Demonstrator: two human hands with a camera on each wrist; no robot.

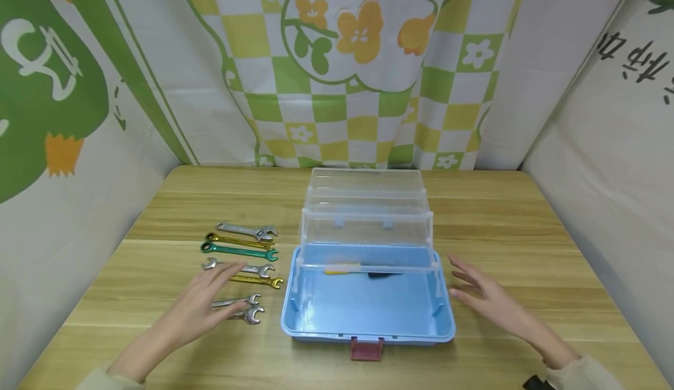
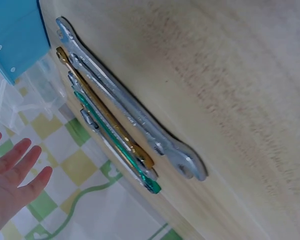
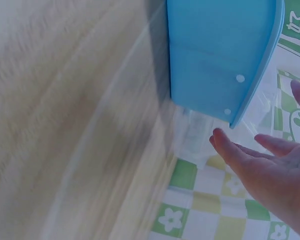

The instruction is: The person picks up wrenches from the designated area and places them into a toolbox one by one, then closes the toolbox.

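Left hand (image 1: 202, 302): fingers extended, nothing held, above the near wrenches (image 1: 239, 252).
Right hand (image 1: 492, 302): fingers apart, nothing held, just right of the toolbox (image 1: 363, 314).
Wrenches: side by side on the table (image 1: 532, 226), left of the toolbox.
Toolbox: clear trays (image 1: 367, 229) raised at the far side.

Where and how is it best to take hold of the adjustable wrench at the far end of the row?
Probably grip the adjustable wrench by its slim handle, from above and the far side: it lies flat, with no tool beyond it and a gold wrench close in front.
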